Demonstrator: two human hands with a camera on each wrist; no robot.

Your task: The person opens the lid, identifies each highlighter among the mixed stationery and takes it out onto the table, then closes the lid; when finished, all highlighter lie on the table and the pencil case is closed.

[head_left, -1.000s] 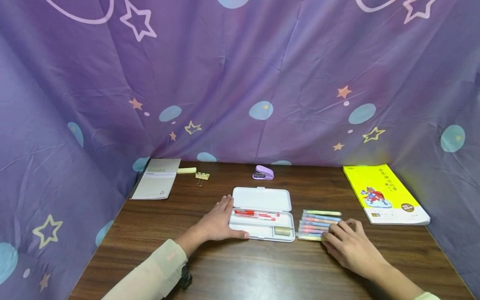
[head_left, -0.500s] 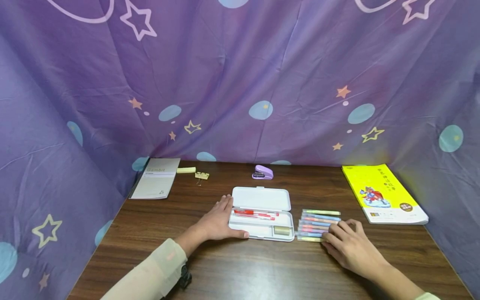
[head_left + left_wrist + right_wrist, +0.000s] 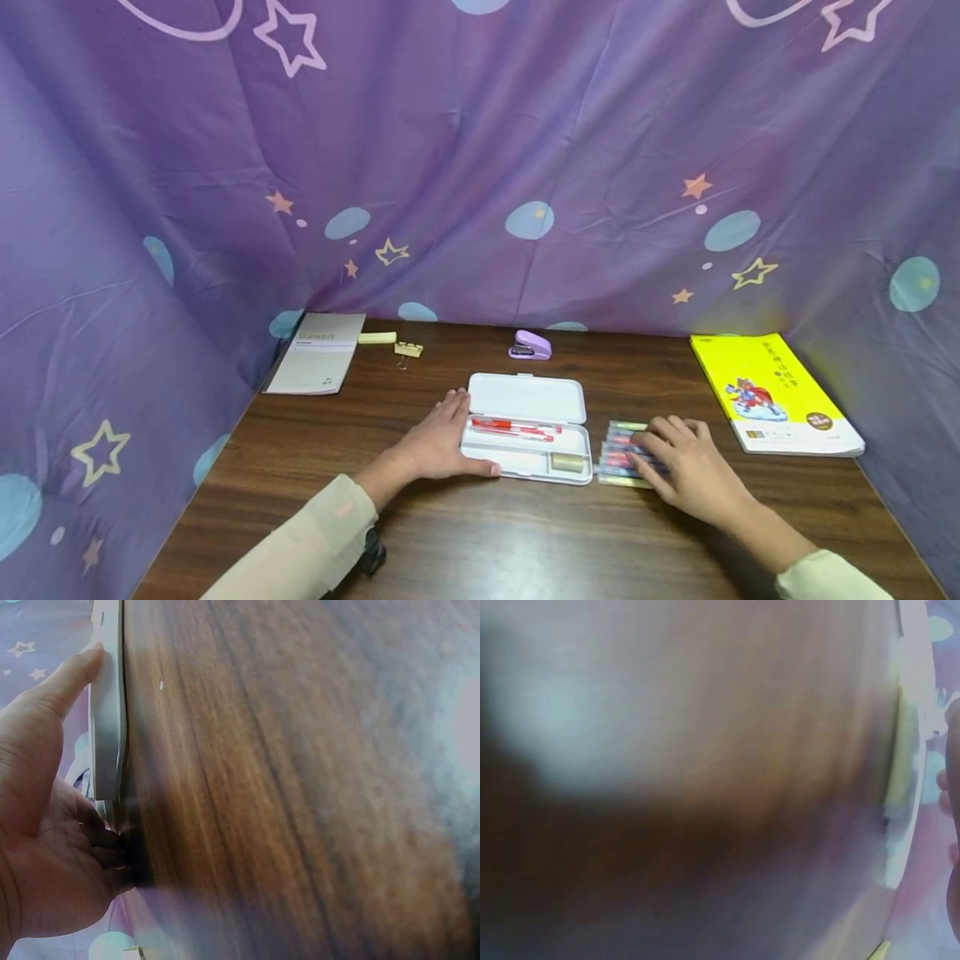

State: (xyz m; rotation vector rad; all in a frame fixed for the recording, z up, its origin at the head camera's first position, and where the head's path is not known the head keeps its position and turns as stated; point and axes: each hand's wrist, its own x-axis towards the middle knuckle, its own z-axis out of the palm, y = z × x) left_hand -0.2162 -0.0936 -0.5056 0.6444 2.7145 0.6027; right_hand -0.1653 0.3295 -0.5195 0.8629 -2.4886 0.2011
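We are resting our left hand (image 3: pixel 435 446) against the left end of the open white pencil case (image 3: pixel 525 454), at about seven o'clock from the table's centre, the thumb lying along the near edge and the fingers stretched flat against the case's side; the left wrist view is showing the same thing, with the thumb (image 3: pixel 71 675) pressing on the white rim (image 3: pixel 109 712) and the palm cupping the end, fingers relaxed rather than curled round it. At about five o'clock our right hand (image 3: pixel 686 467) is lying flat on the row of pastel highlighters (image 3: pixel 618 454), which is sitting just beside the case's right end; the fingers are spread and straight, covering most of the row and pinching nothing. The right wrist view is too blurred to tell us more. Inside the case tray red pens (image 3: pixel 513 429) are lying along the far half, and a small beige eraser (image 3: pixel 567 462) is sitting in the near right corner; the lid (image 3: pixel 527 397) is lying open at twelve o'clock from the tray. Farther off on the wooden table (image 3: pixel 480 533), a yellow book (image 3: pixel 772 392) is lying at two o'clock, a purple stapler (image 3: pixel 530 344) at twelve, and a grey notebook (image 3: pixel 318 352), a pale yellow block (image 3: pixel 377 337) and a gold binder clip (image 3: pixel 408 350) at ten o'clock, all before the purple star-printed cloth (image 3: pixel 480 167).
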